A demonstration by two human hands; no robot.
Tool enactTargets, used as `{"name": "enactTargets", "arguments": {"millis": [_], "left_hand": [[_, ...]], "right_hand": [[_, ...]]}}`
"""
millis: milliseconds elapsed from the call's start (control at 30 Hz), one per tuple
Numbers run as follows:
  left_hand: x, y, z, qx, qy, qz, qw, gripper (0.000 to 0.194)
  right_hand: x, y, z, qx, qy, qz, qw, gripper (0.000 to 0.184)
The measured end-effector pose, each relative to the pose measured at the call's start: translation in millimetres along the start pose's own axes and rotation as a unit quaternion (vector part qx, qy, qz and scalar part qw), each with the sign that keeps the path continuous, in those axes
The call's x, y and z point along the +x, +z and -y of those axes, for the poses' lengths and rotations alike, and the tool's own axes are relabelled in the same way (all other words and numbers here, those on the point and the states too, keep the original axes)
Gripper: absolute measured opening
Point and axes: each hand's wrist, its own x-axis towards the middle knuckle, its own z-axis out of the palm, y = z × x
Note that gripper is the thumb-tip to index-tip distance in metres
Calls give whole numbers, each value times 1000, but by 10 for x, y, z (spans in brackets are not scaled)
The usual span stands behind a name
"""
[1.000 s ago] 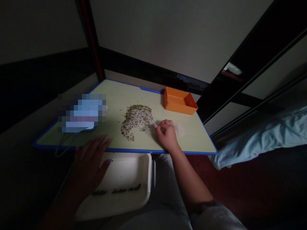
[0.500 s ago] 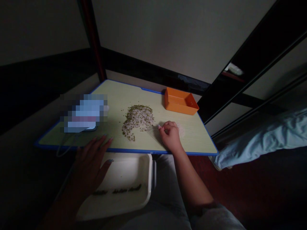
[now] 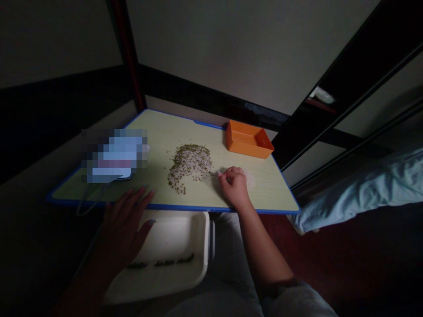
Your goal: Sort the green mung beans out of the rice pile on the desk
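Observation:
My right hand [image 3: 234,184] rests on the pale tabletop [image 3: 155,136], its fingers pinched on a small thin tool I cannot make out, which points left at a mixed pile of green beans and white rice [image 3: 189,164]. A small heap of white rice [image 3: 250,178] lies just right of that hand. My left hand [image 3: 127,224] lies flat with fingers apart across the table's near blue edge and the rim of a white tray [image 3: 180,264] on my lap. A thin row of green beans [image 3: 161,262] lies in the tray.
An orange box [image 3: 248,139] stands open at the table's far right corner. A blurred-out device [image 3: 114,154] with a cable sits at the left. A dark bed frame rises behind and to the right; a blue pillow [image 3: 360,187] lies at the right.
My right hand slid slightly right, away from the mixed pile. My left hand has not moved.

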Motion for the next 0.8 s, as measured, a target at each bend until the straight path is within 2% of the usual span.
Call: {"name": "enactTargets", "arguments": {"millis": [800], "left_hand": [[-7, 17, 11, 18, 37, -31, 999, 59]], "right_hand": [[25, 49, 19, 14, -19, -24, 999, 33]]}}
